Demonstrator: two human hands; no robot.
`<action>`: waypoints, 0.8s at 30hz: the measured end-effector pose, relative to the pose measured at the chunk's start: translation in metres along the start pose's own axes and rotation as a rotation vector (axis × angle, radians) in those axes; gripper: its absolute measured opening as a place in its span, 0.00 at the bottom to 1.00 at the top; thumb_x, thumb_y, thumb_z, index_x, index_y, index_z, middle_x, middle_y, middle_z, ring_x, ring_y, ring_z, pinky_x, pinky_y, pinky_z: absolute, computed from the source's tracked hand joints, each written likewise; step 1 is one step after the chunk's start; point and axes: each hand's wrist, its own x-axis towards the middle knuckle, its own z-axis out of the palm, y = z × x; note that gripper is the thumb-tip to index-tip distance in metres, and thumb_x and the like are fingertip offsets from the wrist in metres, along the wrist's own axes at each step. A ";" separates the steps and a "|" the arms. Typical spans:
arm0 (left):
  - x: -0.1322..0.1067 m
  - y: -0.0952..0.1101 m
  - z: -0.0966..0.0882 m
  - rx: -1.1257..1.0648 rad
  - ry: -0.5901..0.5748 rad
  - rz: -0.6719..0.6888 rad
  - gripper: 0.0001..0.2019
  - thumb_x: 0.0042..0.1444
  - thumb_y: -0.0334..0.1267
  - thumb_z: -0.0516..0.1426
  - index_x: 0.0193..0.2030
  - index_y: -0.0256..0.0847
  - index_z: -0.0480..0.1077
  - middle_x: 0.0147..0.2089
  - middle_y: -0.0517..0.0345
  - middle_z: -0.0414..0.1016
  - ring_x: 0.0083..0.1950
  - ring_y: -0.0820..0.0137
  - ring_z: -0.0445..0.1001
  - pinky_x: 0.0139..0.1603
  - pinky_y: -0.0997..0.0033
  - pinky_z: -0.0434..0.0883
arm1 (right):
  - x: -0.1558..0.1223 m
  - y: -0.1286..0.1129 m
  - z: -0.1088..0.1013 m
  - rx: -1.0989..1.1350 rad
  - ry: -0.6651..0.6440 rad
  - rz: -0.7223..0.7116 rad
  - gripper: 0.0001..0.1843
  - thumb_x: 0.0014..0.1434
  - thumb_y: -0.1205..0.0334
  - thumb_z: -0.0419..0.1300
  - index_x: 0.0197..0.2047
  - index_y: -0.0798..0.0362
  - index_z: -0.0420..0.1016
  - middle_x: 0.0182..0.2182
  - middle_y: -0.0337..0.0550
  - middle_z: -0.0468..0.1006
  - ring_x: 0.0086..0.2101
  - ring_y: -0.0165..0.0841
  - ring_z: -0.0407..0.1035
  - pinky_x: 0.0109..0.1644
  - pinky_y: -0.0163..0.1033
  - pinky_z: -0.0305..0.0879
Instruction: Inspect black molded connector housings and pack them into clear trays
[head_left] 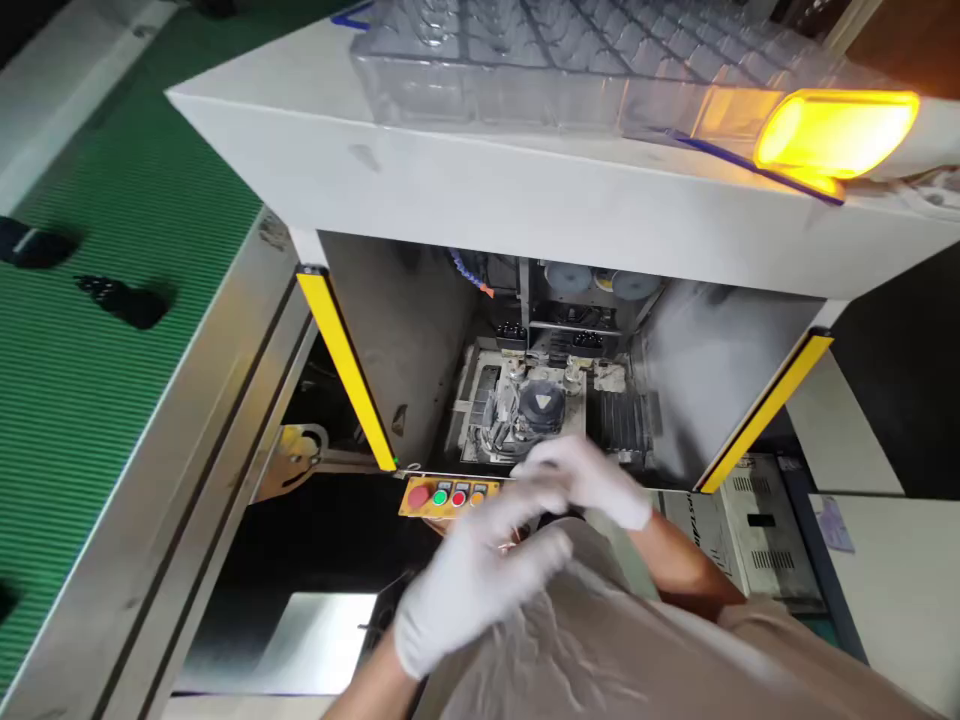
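In the head view, both my hands wear white gloves and are blurred by motion in front of the machine. My left hand [480, 575] is at the lower middle, its thumb and fingers stretched apart. Close by on the right, my right hand [596, 485] reaches across toward it; its fingers are smeared and partly hidden. A small dark patch shows between the hands, but I cannot tell what it is. Beyond them, inside the machine, a round black fixture [541, 405] with a pale triangle sits on a dusty metal bed [592, 380].
A button panel [450, 497] is by my left hand. Yellow strips [349, 370] [769, 410] flank the machine opening. A clear plastic tray [510, 85] and lit amber lamp [836, 130] are on top. Black parts [124, 300] lie on a green conveyor [172, 210].
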 end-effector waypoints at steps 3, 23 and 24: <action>0.038 -0.033 -0.054 -0.045 0.580 -0.141 0.27 0.53 0.44 0.72 0.58 0.44 0.76 0.59 0.48 0.80 0.61 0.56 0.78 0.67 0.51 0.74 | -0.005 -0.009 -0.055 -0.084 0.449 0.031 0.18 0.64 0.50 0.69 0.25 0.48 0.79 0.19 0.37 0.74 0.22 0.30 0.65 0.27 0.37 0.60; 0.107 -0.055 -0.046 -0.210 -0.051 -0.011 0.17 0.48 0.39 0.75 0.43 0.36 0.83 0.39 0.51 0.83 0.40 0.66 0.79 0.47 0.66 0.76 | 0.026 0.013 -0.038 0.134 0.203 -0.110 0.08 0.51 0.62 0.76 0.32 0.51 0.82 0.33 0.39 0.82 0.33 0.33 0.74 0.41 0.39 0.71; 0.110 -0.056 -0.045 -0.202 -0.068 -0.021 0.15 0.47 0.38 0.75 0.41 0.36 0.83 0.38 0.51 0.83 0.40 0.66 0.79 0.46 0.67 0.76 | 0.027 0.014 -0.040 0.116 0.190 -0.113 0.08 0.51 0.62 0.76 0.32 0.51 0.83 0.33 0.39 0.82 0.33 0.32 0.74 0.40 0.39 0.71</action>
